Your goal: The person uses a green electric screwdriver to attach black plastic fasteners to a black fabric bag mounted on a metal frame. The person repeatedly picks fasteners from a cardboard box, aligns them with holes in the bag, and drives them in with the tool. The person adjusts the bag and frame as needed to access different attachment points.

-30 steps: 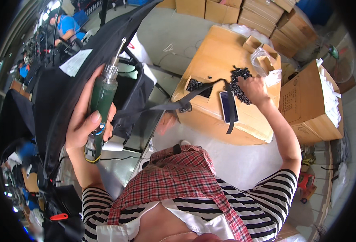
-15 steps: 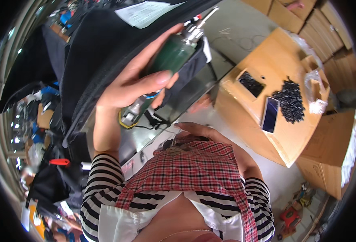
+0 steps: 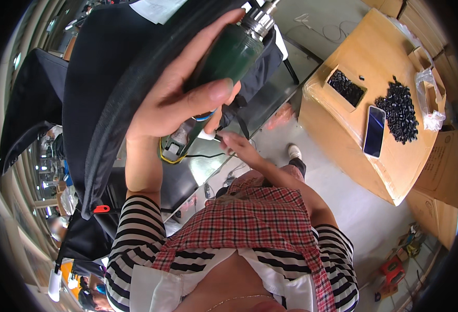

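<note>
My left hand (image 3: pixel 182 99) is wrapped round a dark green electric screwdriver (image 3: pixel 229 57), raised in front of a large black fabric piece (image 3: pixel 109 67). The tool's metal chuck points up to the right, and a yellow-edged fitting shows at its lower end. Below it, my right hand (image 3: pixel 235 144) has its fingers drawn together beside a small white piece with a dark end (image 3: pixel 206 134). Whether that hand grips this piece is hard to make out. A white paper sheet (image 3: pixel 156 9) lies on the black fabric.
To the right stands a cardboard-topped surface (image 3: pixel 338 130) with a small box of black parts (image 3: pixel 346 88), a pile of black pieces (image 3: pixel 397 112) and a phone (image 3: pixel 374 131). Cartons (image 3: pixel 436 166) stand beyond. A dark glossy tabletop (image 3: pixel 203 169) lies below the tool.
The screwdriver in my left hand has come closer and slightly right. My right hand has moved up from near the apron to below the tool, beside the small white piece.
</note>
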Tool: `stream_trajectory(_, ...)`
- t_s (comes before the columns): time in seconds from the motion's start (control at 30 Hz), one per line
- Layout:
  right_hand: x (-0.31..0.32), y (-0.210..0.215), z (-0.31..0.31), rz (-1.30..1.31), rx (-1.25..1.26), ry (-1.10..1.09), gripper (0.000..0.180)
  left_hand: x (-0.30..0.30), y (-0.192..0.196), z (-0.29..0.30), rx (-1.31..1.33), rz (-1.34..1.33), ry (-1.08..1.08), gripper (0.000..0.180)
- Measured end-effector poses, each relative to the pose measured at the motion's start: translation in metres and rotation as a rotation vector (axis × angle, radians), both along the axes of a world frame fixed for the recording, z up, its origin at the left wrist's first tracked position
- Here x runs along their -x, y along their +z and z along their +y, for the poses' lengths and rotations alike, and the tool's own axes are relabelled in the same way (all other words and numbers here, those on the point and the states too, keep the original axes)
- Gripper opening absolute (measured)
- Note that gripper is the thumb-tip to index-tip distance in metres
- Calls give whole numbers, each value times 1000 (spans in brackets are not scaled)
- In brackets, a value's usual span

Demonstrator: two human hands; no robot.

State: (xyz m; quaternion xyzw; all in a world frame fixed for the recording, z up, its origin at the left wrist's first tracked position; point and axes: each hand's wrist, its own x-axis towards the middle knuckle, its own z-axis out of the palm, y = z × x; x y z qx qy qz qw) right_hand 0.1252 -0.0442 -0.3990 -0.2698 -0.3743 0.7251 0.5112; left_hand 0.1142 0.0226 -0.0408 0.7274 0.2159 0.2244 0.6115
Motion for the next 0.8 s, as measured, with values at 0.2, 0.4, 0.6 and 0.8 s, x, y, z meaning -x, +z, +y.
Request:
stream_trajectory(0.2, 36, 30, 18, 612, 210, -182, 51, -5, -2, -11, 32, -38, 16, 91)
stream_trajectory(0.4, 1, 27, 5, 918, 242, -436, 35, -1, -3, -12, 32, 4, -19, 92)
stream_trajectory(0.6, -51, 35, -16, 958, 145, -633, 65, -1, -4, -13, 19, -40, -46, 89)
stream_trajectory(0.8, -84, 35, -31, 772, 215, -818, 36, -3, -5, -12, -17, -39, -41, 86)
